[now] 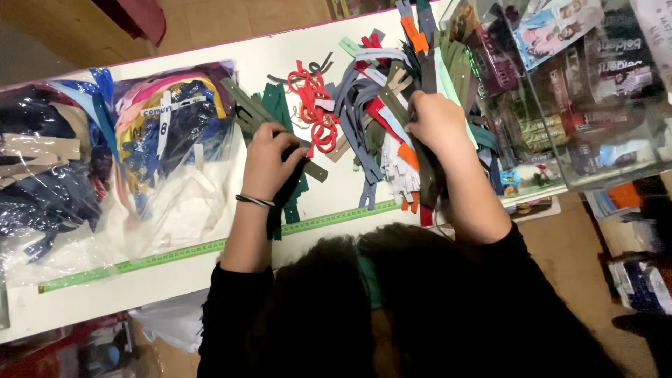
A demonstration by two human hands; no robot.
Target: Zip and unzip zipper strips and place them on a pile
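A person's left hand (269,159) pinches dark zippers (288,185) at nine o'clock; the right hand (435,120) clamps the mixed zipper pile (381,105) at twelve o'clock, which looks likely to tangle or slide.

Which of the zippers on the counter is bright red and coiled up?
The red zipper lying in loops between the left hand and the mixed zipper pile. The others lie straight and are grey, green, olive or orange.
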